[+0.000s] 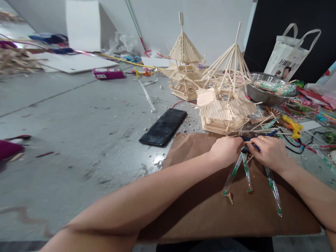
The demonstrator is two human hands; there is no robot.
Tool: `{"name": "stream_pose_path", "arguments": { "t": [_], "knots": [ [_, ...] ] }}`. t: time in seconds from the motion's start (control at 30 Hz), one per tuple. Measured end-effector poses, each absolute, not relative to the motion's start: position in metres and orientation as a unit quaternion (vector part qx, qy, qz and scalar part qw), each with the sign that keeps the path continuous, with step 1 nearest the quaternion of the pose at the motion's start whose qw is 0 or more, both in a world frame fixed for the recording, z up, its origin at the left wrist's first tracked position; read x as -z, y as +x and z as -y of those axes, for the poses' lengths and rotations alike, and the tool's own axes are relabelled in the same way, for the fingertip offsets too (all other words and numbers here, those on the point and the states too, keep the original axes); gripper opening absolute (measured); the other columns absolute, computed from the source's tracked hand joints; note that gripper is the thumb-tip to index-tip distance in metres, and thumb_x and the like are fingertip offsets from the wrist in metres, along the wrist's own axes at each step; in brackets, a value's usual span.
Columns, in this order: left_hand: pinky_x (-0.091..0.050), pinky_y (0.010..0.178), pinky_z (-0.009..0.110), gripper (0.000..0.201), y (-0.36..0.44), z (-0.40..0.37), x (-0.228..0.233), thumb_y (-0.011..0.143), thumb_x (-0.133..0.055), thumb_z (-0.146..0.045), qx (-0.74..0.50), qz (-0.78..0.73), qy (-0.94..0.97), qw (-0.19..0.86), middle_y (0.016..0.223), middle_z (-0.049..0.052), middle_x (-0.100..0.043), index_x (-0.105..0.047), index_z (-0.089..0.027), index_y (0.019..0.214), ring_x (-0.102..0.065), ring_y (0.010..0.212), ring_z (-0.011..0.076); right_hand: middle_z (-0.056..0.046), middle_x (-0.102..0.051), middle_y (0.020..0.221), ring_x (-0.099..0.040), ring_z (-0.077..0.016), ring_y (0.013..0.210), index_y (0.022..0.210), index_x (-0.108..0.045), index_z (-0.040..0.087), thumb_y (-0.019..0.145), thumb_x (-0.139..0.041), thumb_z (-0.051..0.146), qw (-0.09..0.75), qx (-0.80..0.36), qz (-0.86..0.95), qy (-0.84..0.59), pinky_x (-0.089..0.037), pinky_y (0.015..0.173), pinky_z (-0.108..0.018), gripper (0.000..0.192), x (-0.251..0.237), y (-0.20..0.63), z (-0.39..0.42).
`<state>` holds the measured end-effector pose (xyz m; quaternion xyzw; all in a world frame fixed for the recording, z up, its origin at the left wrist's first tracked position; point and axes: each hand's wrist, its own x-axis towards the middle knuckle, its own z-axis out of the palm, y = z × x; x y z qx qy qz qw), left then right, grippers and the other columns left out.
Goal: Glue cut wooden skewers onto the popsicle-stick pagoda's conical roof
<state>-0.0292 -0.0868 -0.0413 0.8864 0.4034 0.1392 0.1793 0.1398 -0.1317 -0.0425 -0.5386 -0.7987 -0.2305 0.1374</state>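
My left hand (227,150) and my right hand (270,154) meet above a brown board (189,196), fingers closed and pinching. A short piece of thin wooden stick (246,142) shows between their fingertips. A dark blue and black tool (256,147) lies at the fingers, partly covered; its kind and whether it is held cannot be made out. Clear wrappers with green print (273,190) lie on the board below the hands. Near them is a small cluster of stick ends (230,198). Just beyond the hands stands a pavilion model of wooden sticks (228,110) with an open-ribbed roof.
A second stick pavilion (186,52) stands farther back. Left of the board lies a black phone (164,127). To the right are a yellow glue gun (293,126), loose sticks and cords. A metal bowl (262,98) holds wrapped sticks, near a white tote bag (286,52).
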Motion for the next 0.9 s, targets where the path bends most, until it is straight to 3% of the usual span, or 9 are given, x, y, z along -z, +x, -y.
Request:
{"name": "stream_pose_path", "arguments": {
  "t": [0.2,0.4,0.77,0.9],
  "knots": [
    [-0.033,0.051,0.021,0.03,-0.035,0.078,0.041,0.083,-0.04,-0.029,-0.162,-0.287,0.924,0.193,0.06,0.004,-0.06,-0.06,-0.015,0.064,-0.051,0.054,0.0105,-0.001,-0.064,0.063,-0.058,-0.0114,0.06,0.072,-0.064,0.018,0.085,-0.044,0.035,0.169,0.141,0.861,-0.459,-0.034,0.058,-0.024,0.029,0.04,0.154,0.126],
    [-0.031,0.051,0.02,0.033,-0.037,0.075,0.041,0.085,-0.037,-0.028,-0.223,-0.193,0.934,0.205,0.057,0.002,-0.056,-0.057,-0.014,0.062,-0.044,0.051,0.0075,-0.001,-0.059,0.058,-0.052,-0.0094,0.054,0.07,-0.061,0.017,0.085,-0.046,0.034,0.223,0.043,0.89,-0.395,-0.035,0.055,-0.021,0.027,0.032,0.162,0.119],
    [-0.036,0.053,0.018,0.031,-0.039,0.07,0.042,0.085,-0.037,-0.028,-0.255,-0.147,0.922,0.251,0.06,0.002,-0.058,-0.06,-0.014,0.07,-0.045,0.052,0.0068,-0.002,-0.066,0.068,-0.06,-0.0125,0.062,0.073,-0.062,0.018,0.087,-0.044,0.034,0.232,0.077,0.845,-0.475,-0.04,0.059,-0.023,0.027,0.044,0.174,0.108],
    [-0.038,0.055,0.021,0.032,-0.037,0.072,0.041,0.085,-0.037,-0.028,-0.199,-0.216,0.937,0.187,0.066,0.005,-0.063,-0.063,-0.015,0.072,-0.053,0.057,0.01,-0.007,-0.068,0.083,-0.062,-0.0174,0.076,0.088,-0.063,0.017,0.088,-0.04,0.028,0.227,0.121,0.821,-0.51,-0.045,0.067,-0.028,0.025,0.049,0.183,0.101]
  ]
}}
